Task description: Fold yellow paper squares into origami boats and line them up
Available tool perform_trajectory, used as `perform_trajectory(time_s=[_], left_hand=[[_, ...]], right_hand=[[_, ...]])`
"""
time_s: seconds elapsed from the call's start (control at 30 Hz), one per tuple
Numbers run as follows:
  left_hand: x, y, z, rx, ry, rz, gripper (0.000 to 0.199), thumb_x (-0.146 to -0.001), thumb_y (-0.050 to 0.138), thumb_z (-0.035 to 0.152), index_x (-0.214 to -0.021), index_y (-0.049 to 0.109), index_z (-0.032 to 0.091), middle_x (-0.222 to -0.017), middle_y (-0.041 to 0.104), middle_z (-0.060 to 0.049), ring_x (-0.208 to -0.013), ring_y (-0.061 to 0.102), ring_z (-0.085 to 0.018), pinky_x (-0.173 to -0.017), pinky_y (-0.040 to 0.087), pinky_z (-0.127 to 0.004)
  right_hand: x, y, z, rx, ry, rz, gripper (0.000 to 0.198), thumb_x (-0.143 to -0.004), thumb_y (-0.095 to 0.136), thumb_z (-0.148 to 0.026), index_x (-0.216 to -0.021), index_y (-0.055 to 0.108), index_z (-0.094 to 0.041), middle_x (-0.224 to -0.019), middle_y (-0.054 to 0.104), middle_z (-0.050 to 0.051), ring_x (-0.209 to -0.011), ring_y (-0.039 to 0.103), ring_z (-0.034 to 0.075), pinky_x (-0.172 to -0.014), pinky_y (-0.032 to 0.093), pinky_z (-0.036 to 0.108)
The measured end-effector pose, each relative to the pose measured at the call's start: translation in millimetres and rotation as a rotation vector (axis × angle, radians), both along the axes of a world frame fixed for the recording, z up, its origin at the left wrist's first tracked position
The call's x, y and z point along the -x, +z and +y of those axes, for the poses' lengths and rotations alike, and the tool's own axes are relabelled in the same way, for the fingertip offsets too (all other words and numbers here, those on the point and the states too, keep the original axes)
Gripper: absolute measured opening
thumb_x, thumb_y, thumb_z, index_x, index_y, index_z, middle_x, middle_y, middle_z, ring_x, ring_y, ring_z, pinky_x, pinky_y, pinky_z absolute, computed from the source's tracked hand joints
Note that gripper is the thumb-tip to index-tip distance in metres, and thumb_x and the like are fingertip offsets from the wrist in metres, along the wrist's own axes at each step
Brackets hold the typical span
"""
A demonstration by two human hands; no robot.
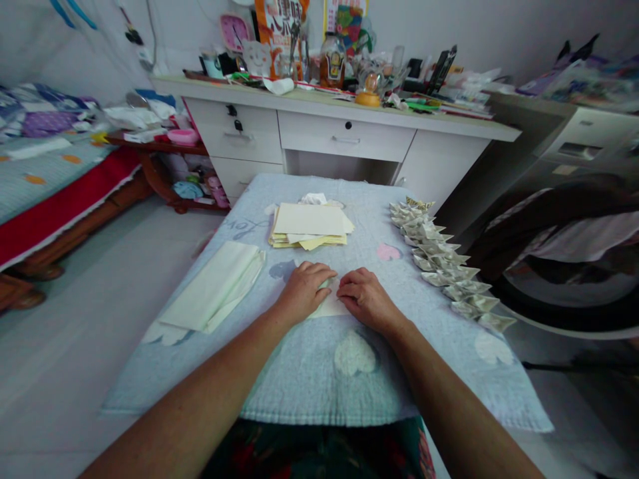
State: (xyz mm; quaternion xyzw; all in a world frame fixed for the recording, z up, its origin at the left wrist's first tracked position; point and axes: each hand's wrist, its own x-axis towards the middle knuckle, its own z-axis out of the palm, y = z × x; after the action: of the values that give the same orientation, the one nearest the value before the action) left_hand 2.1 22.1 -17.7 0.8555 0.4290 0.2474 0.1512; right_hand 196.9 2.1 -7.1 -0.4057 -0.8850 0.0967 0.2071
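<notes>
A pale sheet of paper (330, 307) lies on the cloth-covered table between my two hands, partly hidden beneath them. My left hand (305, 289) has its fingers curled over the paper's left side, thumb toward the middle. My right hand (368, 297) pinches at the right side of the same sheet, fingertips pressed together. Beyond the hands sits a stack of cream and yellow paper (310, 221). To the left is a larger folded bundle of pale paper (212, 286). Several folded paper boats (439, 256) stand in a row along the right side.
A light blue cloth with heart shapes (309, 392) covers the table. Behind it stands a white desk (344, 136) crowded with jars and small items. A bed (60, 186) is at the left, a front-loading washing machine (584, 143) at the right.
</notes>
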Motion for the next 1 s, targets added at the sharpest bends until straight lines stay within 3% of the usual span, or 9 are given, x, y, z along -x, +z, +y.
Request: perform_trajectory(time_s=[0.27, 0.4, 0.6, 1.0], left_hand=[[-1.6, -4.3, -3.8, 0.051, 0.020, -0.056, 0.071, -0.079, 0.061, 0.009, -0.142, 0.033, 0.026, -0.111, 0.069, -0.001, -0.101, 0.054, -0.020, -0.094, 0.045, -0.037], [-2.3, -3.5, -5.2, 0.062, 0.010, -0.017, 0.068, -0.081, 0.059, 0.010, -0.142, 0.033, 0.025, -0.113, 0.068, -0.001, -0.103, 0.055, -0.020, -0.094, 0.046, -0.036], [-4.1, -1.3, -5.8, 0.069, 0.019, 0.015, 0.067, -0.081, 0.058, 0.010, -0.142, 0.034, 0.023, -0.114, 0.068, -0.003, -0.105, 0.056, -0.021, -0.095, 0.047, -0.037], [-6.5, -9.1, -6.6, 0.001, 0.050, 0.096, 0.064, -0.084, 0.057, 0.014, -0.143, 0.032, 0.022, -0.110, 0.067, -0.006, -0.105, 0.058, -0.021, -0.092, 0.048, -0.034]], right_hand=[[0.0, 9.3, -4.6, 0.024, 0.015, -0.047, 0.014, -0.088, 0.059, -0.020, -0.087, 0.073, -0.021, -0.094, 0.066, 0.005, -0.091, 0.051, 0.019, -0.082, 0.035, 0.034], [-1.0, 15.5, -6.9, 0.045, 0.021, -0.070, 0.016, -0.089, 0.057, -0.022, -0.090, 0.073, -0.021, -0.096, 0.066, 0.005, -0.093, 0.051, 0.019, -0.085, 0.036, 0.036], [-0.3, 18.6, -9.0, 0.034, 0.010, -0.091, 0.016, -0.088, 0.056, -0.020, -0.088, 0.072, -0.021, -0.116, 0.064, 0.006, -0.106, 0.049, 0.023, -0.092, 0.035, 0.041], [4.9, 20.1, -9.6, 0.032, 0.001, -0.163, 0.023, -0.083, 0.054, -0.007, -0.093, 0.069, -0.021, -0.109, 0.069, 0.004, -0.106, 0.052, 0.022, -0.093, 0.032, 0.039]])
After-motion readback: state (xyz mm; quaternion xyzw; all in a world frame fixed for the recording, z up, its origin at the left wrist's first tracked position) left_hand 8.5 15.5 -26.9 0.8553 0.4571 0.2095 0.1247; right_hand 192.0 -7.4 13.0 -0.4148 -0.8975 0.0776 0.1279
